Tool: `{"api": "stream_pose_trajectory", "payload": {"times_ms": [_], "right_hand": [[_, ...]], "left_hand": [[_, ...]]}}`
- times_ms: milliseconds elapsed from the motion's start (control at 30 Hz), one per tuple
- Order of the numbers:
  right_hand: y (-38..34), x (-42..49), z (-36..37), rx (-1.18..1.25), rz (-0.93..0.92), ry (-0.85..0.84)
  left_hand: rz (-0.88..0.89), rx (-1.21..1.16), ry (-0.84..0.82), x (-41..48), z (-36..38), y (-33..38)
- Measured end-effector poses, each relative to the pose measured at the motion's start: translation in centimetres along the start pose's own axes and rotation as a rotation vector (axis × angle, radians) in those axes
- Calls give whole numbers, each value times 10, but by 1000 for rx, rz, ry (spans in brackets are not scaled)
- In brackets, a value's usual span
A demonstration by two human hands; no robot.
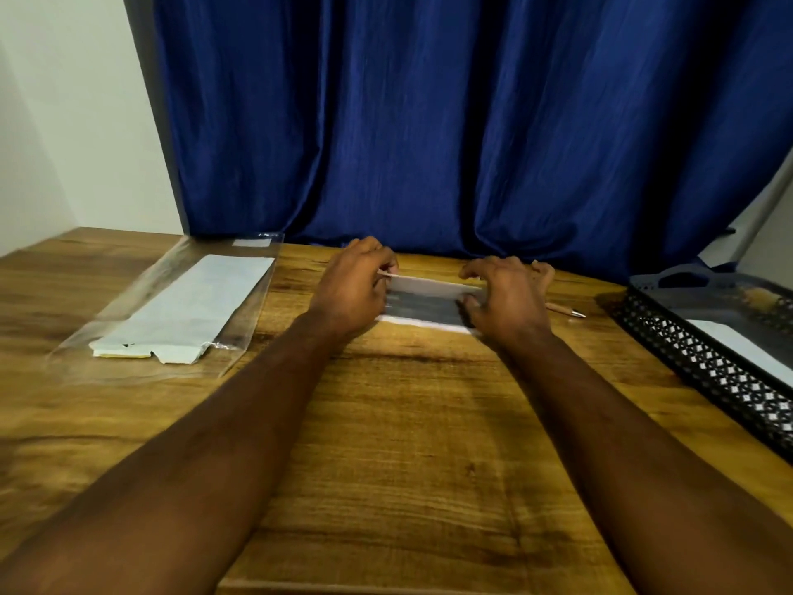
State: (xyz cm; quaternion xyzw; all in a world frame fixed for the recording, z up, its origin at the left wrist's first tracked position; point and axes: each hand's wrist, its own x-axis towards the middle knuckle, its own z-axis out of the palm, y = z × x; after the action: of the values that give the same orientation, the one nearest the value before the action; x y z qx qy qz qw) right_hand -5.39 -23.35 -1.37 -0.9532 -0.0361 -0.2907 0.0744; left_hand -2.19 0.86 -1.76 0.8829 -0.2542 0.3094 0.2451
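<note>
- Wooden table [407, 423]: grained top, bearing all the items.
- Clear plastic sleeve [180, 302]: flat at the left, white paper inside.
- White sheet [429, 309]: far centre, rear flap raised.
- Pen [564, 310]: near the sheet's right end.
- Black perforated tray [703, 371]: at the right edge.

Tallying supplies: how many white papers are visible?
3: folded paper gripped by left hand and right hand; bagged paper in clear bag, left; flat paper in black tray, right. More may be hidden.

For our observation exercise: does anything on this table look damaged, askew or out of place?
The white paper in the clear sleeve, at the left, has a ragged, notched near edge, as if torn, and lies askew on the table. The folded sheet that the left hand and right hand pinch looks intact.
</note>
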Motion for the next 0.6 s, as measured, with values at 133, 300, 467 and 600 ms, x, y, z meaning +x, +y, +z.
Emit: {"api": "stream_pose_trajectory", "payload": {"times_ms": [133,300,467,600], "right_hand": [[3,3,1,-28,-16,27],[2,1,5,-33,21,-237],[-3,0,0,15,63,-282],[-13,-6,7,16,1,-224]], "left_hand": [[-60,19,-67,-3,-2,5],[-162,3,-297,-7,2,4],[-209,-71,-355,-5,4,3],[-160,-32,-352,-6,14,-4]]}}
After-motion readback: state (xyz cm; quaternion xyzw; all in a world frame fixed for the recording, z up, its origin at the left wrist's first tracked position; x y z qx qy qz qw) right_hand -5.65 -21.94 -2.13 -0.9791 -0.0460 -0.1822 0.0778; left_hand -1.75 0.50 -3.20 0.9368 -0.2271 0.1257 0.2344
